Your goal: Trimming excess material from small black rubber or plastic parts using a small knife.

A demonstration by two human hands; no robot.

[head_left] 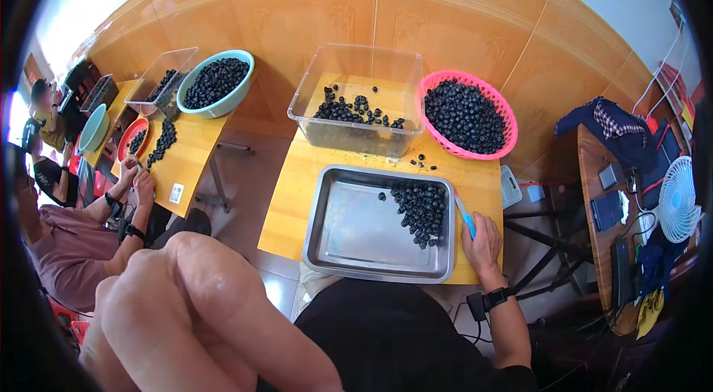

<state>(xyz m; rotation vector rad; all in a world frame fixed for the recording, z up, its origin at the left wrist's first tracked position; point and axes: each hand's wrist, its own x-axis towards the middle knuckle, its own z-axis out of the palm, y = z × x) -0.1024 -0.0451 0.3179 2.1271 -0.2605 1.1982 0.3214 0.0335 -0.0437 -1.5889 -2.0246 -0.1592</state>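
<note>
Far left, a co-worker (70, 236) sits at a yellow table (189, 162), both hands (143, 188) close together at its near edge; whether they grip anything cannot be told. Beside those hands stands a red plate (138, 125) with some dark round fruits on it, and a loose strip (163, 141) of the same fruits runs along the tabletop. A clear box (139, 105) and a pale green bowl (197, 111) heaped with fruits stand behind. In front of this, very near the lens, the wearer's left hand (212, 281) looms large with its fingers seemingly bent; it is too close and cropped to tell whether it holds anything. Next comes the wearer's table (286, 206), carrying a metal tray (345, 229) near its front edge; a pile (423, 215) of dark fruits lies in the tray's right part. Behind the tray, a clear bin (349, 139) has fruits scattered over its bottom, and a few stray ones (421, 162) lie on the wood nearby. To its right a pink basket (512, 123) is heaped full. Just beside the tray's right wall, the right hand (484, 242) rests on the table, closed around a blue-handled knife (466, 217). Farthest right, a brown table (590, 184) bears dark clothes (605, 121) and a pale blue fan (677, 199).
</note>
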